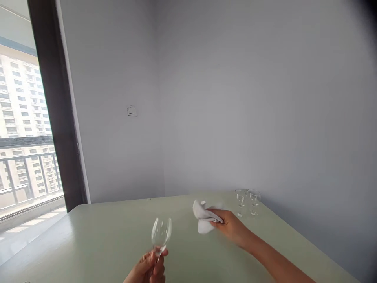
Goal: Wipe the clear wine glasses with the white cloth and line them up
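Note:
My left hand (149,269) sits at the bottom edge and pinches the stem of a clear wine glass (161,232), bowl up and slightly tilted. My right hand (231,227) reaches out over the pale green table (97,232) and grips a crumpled white cloth (202,216), which is lifted just off the tabletop. The cloth and the held glass are apart.
Two more clear stemmed glasses (247,201) stand upright at the table's far right corner, close to the grey wall. A wall switch (132,111) is on the left wall. A dark window frame (55,114) and a balcony railing lie to the left.

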A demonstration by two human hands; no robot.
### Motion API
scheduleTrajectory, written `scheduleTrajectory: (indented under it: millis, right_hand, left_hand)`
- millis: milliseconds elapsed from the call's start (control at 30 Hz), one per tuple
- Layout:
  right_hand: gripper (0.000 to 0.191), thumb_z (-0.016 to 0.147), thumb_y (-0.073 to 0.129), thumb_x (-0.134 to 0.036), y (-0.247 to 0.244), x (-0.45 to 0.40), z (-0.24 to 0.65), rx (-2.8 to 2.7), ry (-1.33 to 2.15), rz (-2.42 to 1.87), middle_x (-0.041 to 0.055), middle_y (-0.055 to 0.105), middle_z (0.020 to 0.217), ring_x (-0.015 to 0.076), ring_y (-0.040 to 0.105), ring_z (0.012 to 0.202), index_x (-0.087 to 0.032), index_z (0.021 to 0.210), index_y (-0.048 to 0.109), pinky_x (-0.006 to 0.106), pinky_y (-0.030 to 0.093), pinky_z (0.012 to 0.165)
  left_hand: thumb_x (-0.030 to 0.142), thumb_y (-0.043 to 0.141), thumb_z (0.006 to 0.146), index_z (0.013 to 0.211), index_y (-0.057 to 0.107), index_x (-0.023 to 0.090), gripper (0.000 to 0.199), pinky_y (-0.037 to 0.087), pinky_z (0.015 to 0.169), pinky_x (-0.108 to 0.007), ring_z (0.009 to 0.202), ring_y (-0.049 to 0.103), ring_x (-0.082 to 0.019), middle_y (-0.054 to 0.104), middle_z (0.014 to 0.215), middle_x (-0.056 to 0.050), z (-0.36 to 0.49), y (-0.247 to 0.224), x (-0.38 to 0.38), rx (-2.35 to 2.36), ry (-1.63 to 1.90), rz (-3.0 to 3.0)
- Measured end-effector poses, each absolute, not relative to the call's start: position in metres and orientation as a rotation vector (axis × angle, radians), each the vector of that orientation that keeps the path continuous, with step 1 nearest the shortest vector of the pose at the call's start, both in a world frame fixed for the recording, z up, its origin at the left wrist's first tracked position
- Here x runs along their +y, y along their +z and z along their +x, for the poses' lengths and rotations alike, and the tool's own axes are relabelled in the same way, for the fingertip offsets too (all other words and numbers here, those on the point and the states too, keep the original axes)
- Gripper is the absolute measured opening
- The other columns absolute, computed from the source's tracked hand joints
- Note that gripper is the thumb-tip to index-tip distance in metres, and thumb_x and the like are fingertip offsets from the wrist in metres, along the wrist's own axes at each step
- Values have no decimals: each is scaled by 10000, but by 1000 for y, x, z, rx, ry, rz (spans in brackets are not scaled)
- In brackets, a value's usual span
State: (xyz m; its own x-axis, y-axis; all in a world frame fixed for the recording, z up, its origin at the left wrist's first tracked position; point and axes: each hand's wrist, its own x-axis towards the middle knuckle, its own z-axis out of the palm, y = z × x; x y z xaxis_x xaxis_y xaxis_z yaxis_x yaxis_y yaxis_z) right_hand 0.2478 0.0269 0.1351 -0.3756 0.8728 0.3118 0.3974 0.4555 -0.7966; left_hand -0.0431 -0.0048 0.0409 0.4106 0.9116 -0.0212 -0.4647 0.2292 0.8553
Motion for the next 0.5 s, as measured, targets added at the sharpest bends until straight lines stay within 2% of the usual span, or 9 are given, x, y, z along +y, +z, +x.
scheduleTrajectory:
  millis: [67, 133, 267, 333, 433, 500]
  right_hand:
    - [280, 787, 512, -341, 109, 39, 242, -1873, 650, -1244, 67, 652, 865, 256, 576, 835, -179, 954, 667, 365, 427, 740]
    - [306, 785, 521, -370, 89, 44, 227, -1821, 391, -1359, 106, 645, 883, 302, 553, 882, -157, 951, 664, 408, 429, 745]
    - [344, 825, 470, -263, 74, 34, 180, -1888, -63, -1245, 154, 629, 1063, 358, 493, 1032, -139, 1113, 611, 504, 386, 864]
    - [409, 827, 474, -269, 67, 27, 155, -2021, -79, -1117, 172, 585, 1170, 386, 439, 1123, -122, 1200, 558, 529, 356, 923]
    - [579, 811, 498, -419, 53, 19, 125, -2148, 134, -922, 225, 475, 1288, 424, 381, 1186, -83, 1282, 473, 547, 353, 943]
    - [609, 838, 422, -497, 46, 16, 114, -2005, 345, -867, 222, 456, 1292, 385, 404, 1177, -103, 1303, 440, 509, 357, 952]
  left_hand:
    - [478, 716, 646, 903, 668, 145, 423, 363, 509, -204, 488, 412, -42, 474, 599, 33, -34, 41, 1, 699, 1207, 777]
    - [397, 726, 654, 907, 665, 135, 369, 430, 569, -227, 554, 501, -73, 536, 657, 1, -22, 40, 7, 777, 1319, 698]
    - [337, 745, 621, 847, 662, 141, 310, 484, 627, -252, 604, 579, -117, 597, 666, -21, 3, 38, 15, 846, 1441, 653]
    - [373, 762, 580, 835, 660, 159, 348, 494, 658, -282, 652, 602, -154, 627, 696, -30, 13, 35, 14, 863, 1495, 699]
    - [459, 759, 545, 870, 660, 193, 431, 489, 682, -318, 762, 611, -226, 663, 779, -53, 23, 29, 7, 909, 1558, 851]
    - [526, 721, 577, 882, 659, 201, 449, 475, 657, -307, 762, 603, -233, 661, 762, -52, 26, 24, 1, 940, 1540, 921]
